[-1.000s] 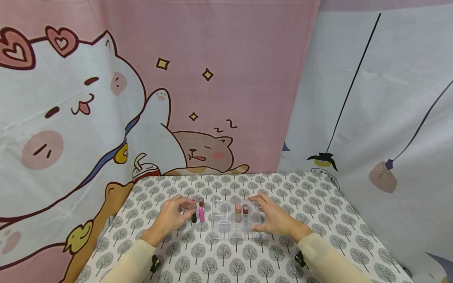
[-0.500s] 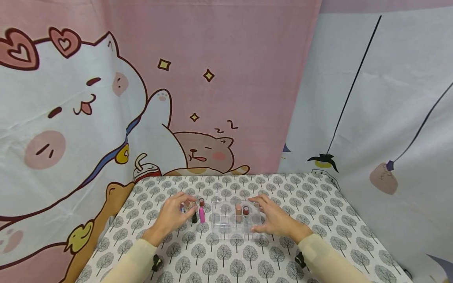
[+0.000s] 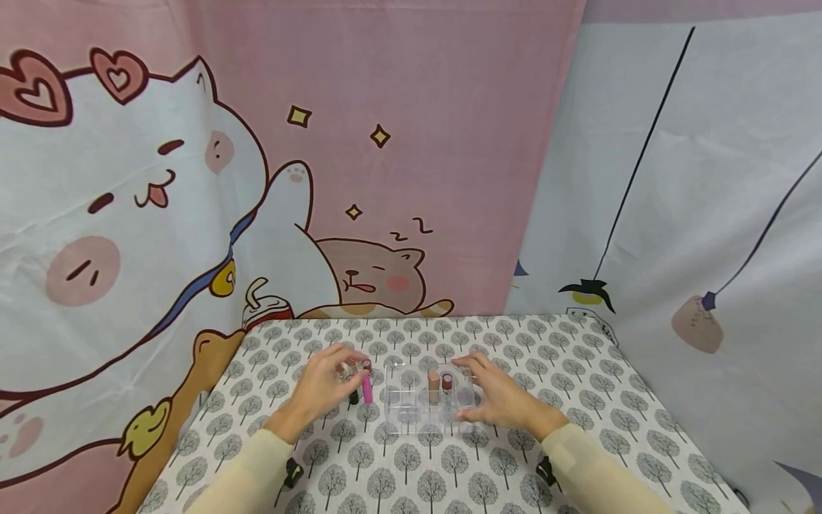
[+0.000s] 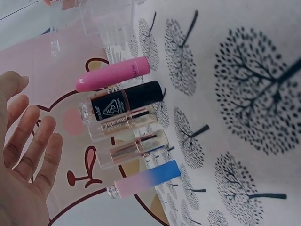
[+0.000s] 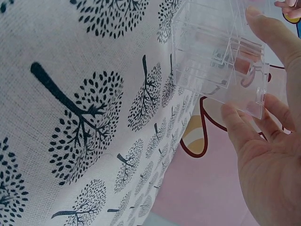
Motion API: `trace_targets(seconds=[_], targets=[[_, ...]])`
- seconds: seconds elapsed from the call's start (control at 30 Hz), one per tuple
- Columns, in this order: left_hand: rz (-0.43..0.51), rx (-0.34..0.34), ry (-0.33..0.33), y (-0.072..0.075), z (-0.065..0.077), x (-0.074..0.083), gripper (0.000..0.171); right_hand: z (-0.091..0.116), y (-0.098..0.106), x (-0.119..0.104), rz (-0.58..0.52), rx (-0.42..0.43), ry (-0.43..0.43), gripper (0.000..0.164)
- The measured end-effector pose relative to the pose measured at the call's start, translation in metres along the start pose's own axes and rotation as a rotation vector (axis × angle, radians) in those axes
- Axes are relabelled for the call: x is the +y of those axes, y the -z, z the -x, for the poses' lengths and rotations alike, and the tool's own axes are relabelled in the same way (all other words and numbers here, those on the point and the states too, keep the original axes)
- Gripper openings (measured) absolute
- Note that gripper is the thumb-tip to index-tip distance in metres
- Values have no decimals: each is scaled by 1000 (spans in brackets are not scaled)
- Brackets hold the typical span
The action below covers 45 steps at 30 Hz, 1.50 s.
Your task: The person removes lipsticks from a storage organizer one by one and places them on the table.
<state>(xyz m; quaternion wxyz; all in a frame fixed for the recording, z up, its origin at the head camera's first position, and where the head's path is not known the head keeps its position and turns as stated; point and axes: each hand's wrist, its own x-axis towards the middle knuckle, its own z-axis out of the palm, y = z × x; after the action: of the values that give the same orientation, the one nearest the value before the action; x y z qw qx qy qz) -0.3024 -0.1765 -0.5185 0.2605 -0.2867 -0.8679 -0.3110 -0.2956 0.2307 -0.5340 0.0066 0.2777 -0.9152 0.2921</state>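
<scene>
My left hand hovers beside a small group of lipsticks, thumb and fingers spread around air, fingertips close to the bright pink lipstick. Next to that one stand a black lipstick, two clear-capped tubes with gold bands, one of them the outer tube, and a pink-to-blue tube. In the head view the hand hides part of this group. My right hand grips the right end of a clear divided organizer, thumb on the near side and fingers at the far side.
Inside the organizer, toward its right end, stand a peach tube and a tube with a dark red top. A tree-print cloth covers the table. Behind it hangs a pink cartoon curtain.
My left hand has shifted right along the lipsticks, from the left of the group to over the pink one. The right hand and organizer stay put.
</scene>
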Motion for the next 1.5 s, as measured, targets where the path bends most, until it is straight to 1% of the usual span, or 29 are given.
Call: trace_targets(seconds=[0.23, 0.4, 0.6, 0.67, 0.8, 0.87, 0.93, 1.03, 1.23, 1.4, 1.5], targets=[[28, -1, -14, -4, -6, 7, 29, -1, 1, 1, -8, -3, -2, 110], [55, -3, -42, -8, -10, 12, 29, -1, 0, 2, -16, -4, -2, 110], [47, -11, -65, -15, -13, 17, 31, -1, -1, 2, -13, -2, -1, 110], [55, -25, -58, -17, -15, 20, 30, -1, -1, 1, -16, -1, -1, 110], [71, -67, -13, -21, -18, 25, 27, -1, -1, 1, -16, -1, 3, 109], [59, -86, 9, -23, -19, 28, 27, -1, -1, 1, -14, 0, 5, 109], [43, -100, 13, -25, -21, 31, 27, -1, -1, 1, -12, 1, 4, 108], [50, -112, -2, -29, -23, 35, 26, 0, 0, 1, -4, 6, 5, 108], [91, -101, -74, -41, -29, 40, 27, -1, 0, 0, 7, 6, 6, 108], [112, -124, -71, -48, -33, 47, 29, -1, -1, 1, -4, 4, 8, 108], [109, -139, -74, -52, -36, 52, 29, -2, 0, 1, -4, 3, 14, 107]])
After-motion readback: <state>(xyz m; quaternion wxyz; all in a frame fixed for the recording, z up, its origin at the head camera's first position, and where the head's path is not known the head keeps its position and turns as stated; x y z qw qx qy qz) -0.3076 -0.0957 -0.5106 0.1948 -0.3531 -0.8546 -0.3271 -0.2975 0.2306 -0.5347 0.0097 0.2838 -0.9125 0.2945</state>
